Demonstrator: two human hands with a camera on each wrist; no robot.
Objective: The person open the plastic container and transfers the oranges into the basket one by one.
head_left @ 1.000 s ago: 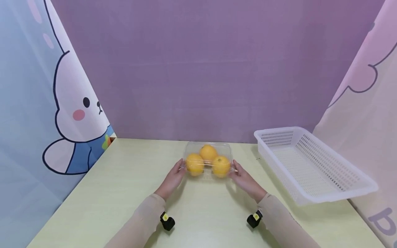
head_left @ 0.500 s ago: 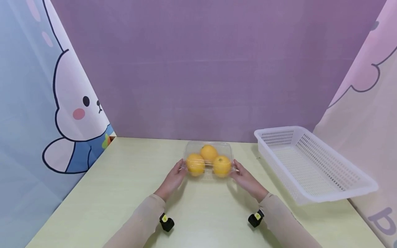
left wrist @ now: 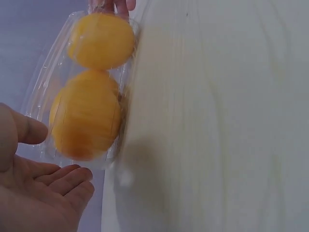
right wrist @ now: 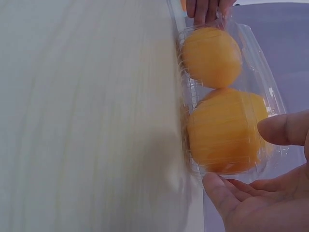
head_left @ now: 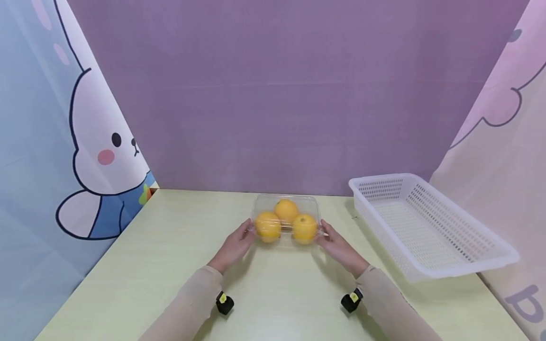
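A clear plastic clamshell box (head_left: 286, 240) with three oranges (head_left: 286, 210) inside is between my hands near the back of the table. My left hand (head_left: 234, 244) is at its left end, thumb at the lid rim and fingers along the end wall. At the right end my right hand (head_left: 339, 248) holds the box, its thumb (right wrist: 285, 129) over the lid edge and fingers against the end. Two oranges sit in front and one behind. In the left wrist view the nearest orange (left wrist: 84, 121) partly hides another.
A white perforated plastic basket (head_left: 426, 232) stands to the right on the pale table (head_left: 179, 237). A purple cloth (head_left: 273, 104) hangs behind, and printed cloths flank both sides. Each wrist carries a small black camera (head_left: 224, 303).
My left wrist has shifted slightly left. The box and oranges stay almost in place, and the right hand barely moves.
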